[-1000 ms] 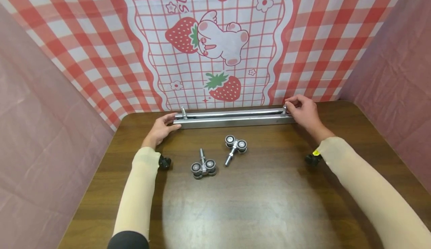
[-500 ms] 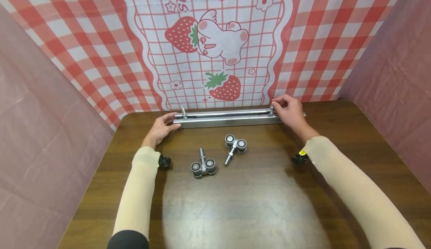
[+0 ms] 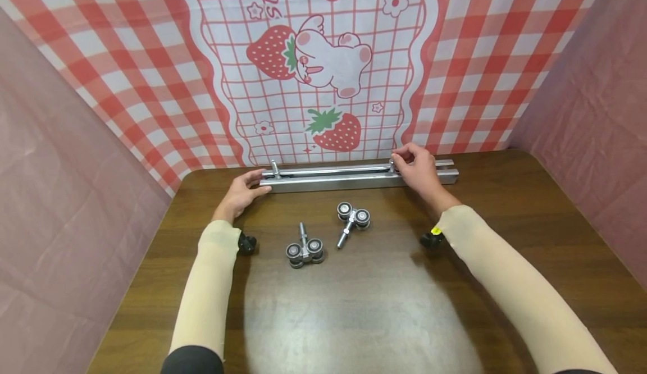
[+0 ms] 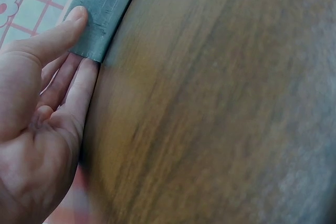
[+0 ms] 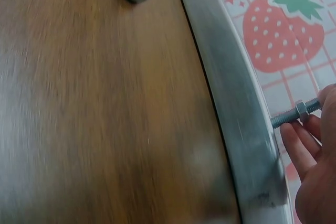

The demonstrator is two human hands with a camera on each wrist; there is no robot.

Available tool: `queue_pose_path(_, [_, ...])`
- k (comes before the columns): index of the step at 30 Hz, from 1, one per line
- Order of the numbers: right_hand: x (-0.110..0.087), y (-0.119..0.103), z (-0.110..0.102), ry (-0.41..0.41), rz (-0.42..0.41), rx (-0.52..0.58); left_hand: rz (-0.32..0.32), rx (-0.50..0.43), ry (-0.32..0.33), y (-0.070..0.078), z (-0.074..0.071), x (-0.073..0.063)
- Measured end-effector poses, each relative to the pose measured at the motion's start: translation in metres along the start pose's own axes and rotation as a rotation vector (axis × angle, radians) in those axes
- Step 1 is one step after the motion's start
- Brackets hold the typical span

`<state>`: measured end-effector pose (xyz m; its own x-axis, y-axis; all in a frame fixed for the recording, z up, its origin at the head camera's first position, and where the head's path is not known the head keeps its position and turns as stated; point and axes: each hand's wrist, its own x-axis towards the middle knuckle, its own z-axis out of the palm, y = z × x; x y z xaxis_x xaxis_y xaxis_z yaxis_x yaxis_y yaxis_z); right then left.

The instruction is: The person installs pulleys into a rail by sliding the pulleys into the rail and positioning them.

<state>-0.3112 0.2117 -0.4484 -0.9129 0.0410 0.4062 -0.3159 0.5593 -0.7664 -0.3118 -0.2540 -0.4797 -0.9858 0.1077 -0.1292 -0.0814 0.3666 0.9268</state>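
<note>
1. Along the far edge of the table point(image 3: 354, 318), the slotted metal rail point(image 3: 328, 183) lies lengthwise, just in front of the strawberry-print cloth point(image 3: 333, 130).
2. Change: right bolt point(image 5: 286, 119), with its nut point(image 5: 302, 110), has shifted along the slot towards the middle; the right hand point(image 3: 420, 172) travelled with it, and the rail's right end is now exposed.
3. Right grip: fingertips and thumb pinch the right bolt, which stands up out of the slot.
4. Left hand point(image 3: 242, 195) unchanged at the rail's left end, thumb against the front face, fingers at the end and back: pinching it. Left bolt point(image 3: 275, 167) stands just beside, unmoved.
5. Two loose roller carriages point(image 3: 305, 250) lie nearer the wearer, untouched.
6. Judgement: right bolt appears seated and sliding in the slot, with the left hand steadying the rail; whatever rides inside is hidden.
</note>
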Motion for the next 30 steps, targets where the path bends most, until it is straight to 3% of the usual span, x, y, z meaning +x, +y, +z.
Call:
queue_pose_path(11, [0.004, -0.019, 0.023, -0.041, 0.008, 0.037, -0.004, -0.012, 0.001, -0.001, 0.001, 0.002])
queue_pose_path(20, [0.012, -0.039, 0.03, -0.157, 0.142, 0.115, -0.01, -0.003, 0.0, 0.0, 0.002, 0.003])
queue_pose_path(30, [0.011, -0.054, 0.049, -0.181, 0.198, 0.173, -0.004, -0.011, 0.005, 0.0, 0.001, 0.002])
